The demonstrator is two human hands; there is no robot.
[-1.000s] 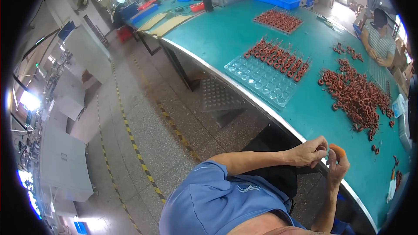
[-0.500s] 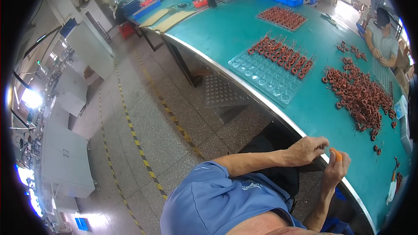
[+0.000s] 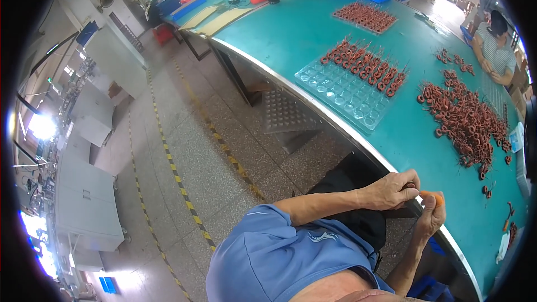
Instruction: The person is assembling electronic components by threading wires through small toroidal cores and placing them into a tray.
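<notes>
Left hand (image 3: 391,191) pinches a dark red ring (image 3: 411,186), just left of the curled right hand (image 3: 429,221), whose grip beside its orange finger cover (image 3: 434,196) cannot be told, while a ring pile (image 3: 467,123) lies beyond both.

Legible text, numbers or brands: none.
Item 1: small white emblem (image 3: 324,237) on blue shirt (image 3: 268,257), left of and below the left hand (image 3: 394,190); detail too small to make out.
Item 2: yellow-and-black striped warning lines (image 3: 178,178) on floor (image 3: 200,165), well left of the same hand; wordless marking, several runs.
</notes>
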